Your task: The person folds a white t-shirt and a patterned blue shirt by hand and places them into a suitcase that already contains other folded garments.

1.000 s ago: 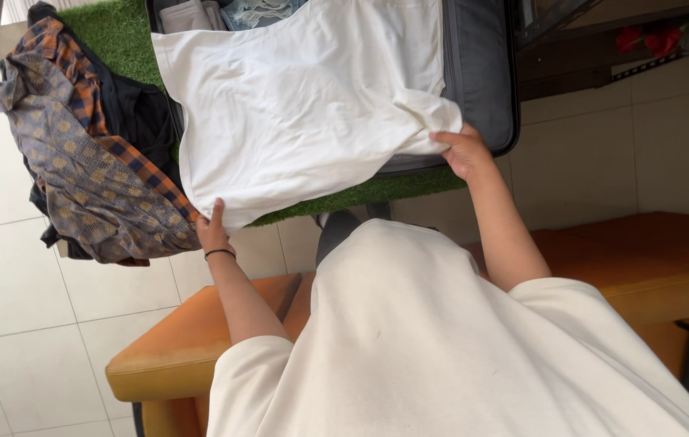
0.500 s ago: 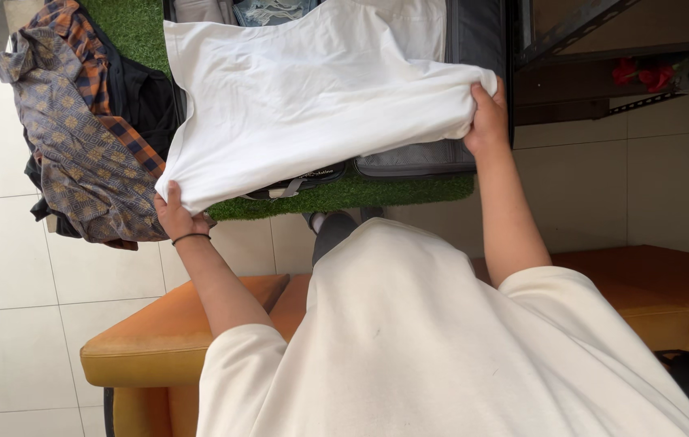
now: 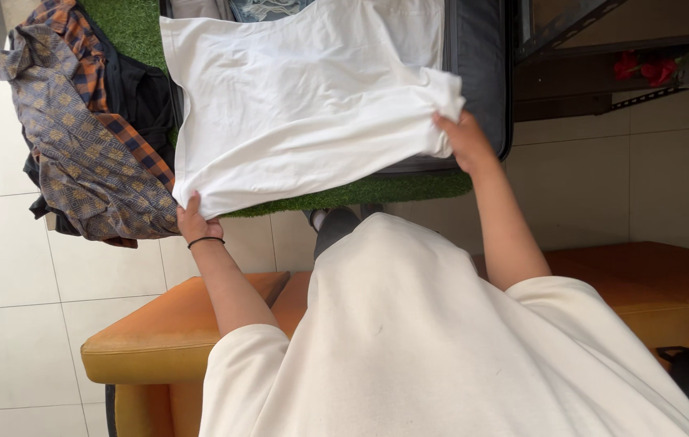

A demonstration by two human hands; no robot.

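Note:
I hold a white shirt stretched out flat above an open dark suitcase. My left hand, with a black band on the wrist, pinches the shirt's lower left corner. My right hand grips its right edge near the suitcase wall. The shirt hides most of what is inside the suitcase; a bit of light blue fabric shows at the top.
A pile of patterned, plaid and black clothes lies left of the suitcase on a green grass mat. I sit on an orange cushioned bench over white floor tiles. A dark shelf with red flowers stands at the right.
Both hands have spread apart and pulled the white shirt taut and flatter over the suitcase. My right hand rose, then settled a little lower on the right edge.

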